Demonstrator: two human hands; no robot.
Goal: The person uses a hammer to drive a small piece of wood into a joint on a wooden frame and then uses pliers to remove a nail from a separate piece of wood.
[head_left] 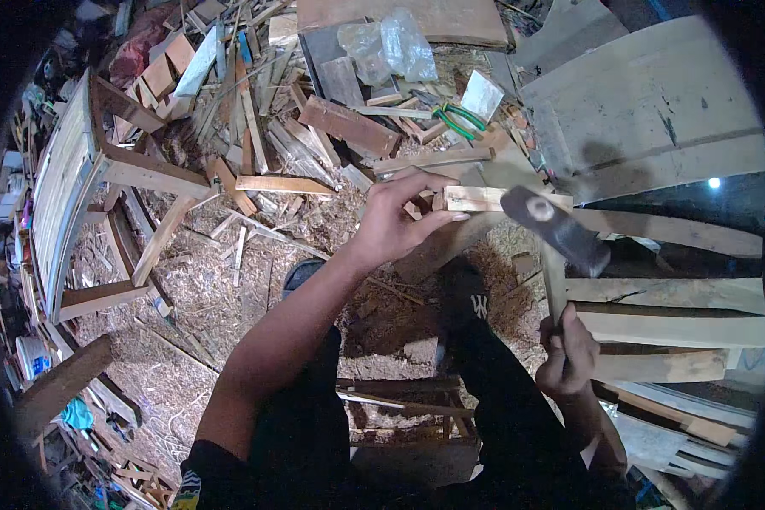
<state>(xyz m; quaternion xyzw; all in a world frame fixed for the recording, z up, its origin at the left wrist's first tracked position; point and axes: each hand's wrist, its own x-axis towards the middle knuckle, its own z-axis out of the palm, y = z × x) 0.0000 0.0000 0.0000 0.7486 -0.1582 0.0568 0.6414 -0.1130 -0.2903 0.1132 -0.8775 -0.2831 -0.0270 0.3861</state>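
Note:
My left hand (395, 217) grips a short pale wooden piece (472, 198) by its left end, fingers behind it and thumb along the near side; the piece lies horizontally over a board below. My right hand (569, 348) is closed round the wooden handle of a hammer (557, 234). The dark hammer head is over the right end of the piece; I cannot tell whether it touches it.
Wood offcuts (348, 127), green-handled pliers (459, 119) and a plastic bag (399, 47) lie at the back. A wooden frame (153, 170) stands on the left. Pale planks (671, 327) and a large panel (646, 93) are on the right. Sawdust covers the floor (161, 357).

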